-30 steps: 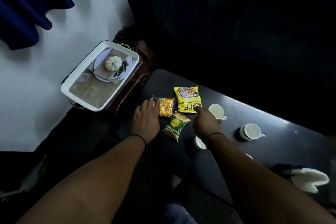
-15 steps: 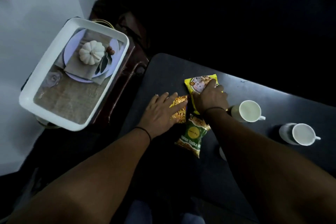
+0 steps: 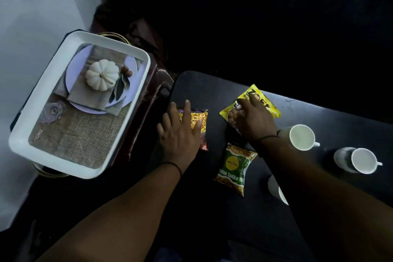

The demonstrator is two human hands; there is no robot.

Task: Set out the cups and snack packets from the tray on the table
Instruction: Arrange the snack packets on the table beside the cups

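Foil-film snack packets lie flat on the dark matte table (image 3: 319, 112), all clear of the white rectangular tray (image 3: 146, 64), which sits well apart on a stand to the left. There are three: a yellow crinkled-film packet (image 3: 266, 103), a gold-and-purple packet of fried mix (image 3: 201, 116) and a green packet with a yellow round label (image 3: 234, 166). Judged from their look, all three are light, soft and slippery, with brittle contents that crush under pressure. Best hold: pinch a sealed end seam or slide the packet flat under the palm; do not squeeze the middle.

White ceramic cups stand upright on the table to the right: one cup (image 3: 302, 137) just beside the right wrist, a second cup (image 3: 361, 160) farther right, and a third cup (image 3: 276, 189) partly hidden by the right forearm. These are rigid, heavier and breakable; take them by the handle or the body.

Left hand (image 3: 180, 134): fingers spread and extended, palm down, resting on the gold-and-purple packet, not closed around it.

Right hand (image 3: 254, 121): fingers loosely spread and slightly curled, palm down on the yellow packet, pressing rather than pinching; whether the fingertips grip its far edge cannot be told.

The green packet lies untouched between the two forearms.
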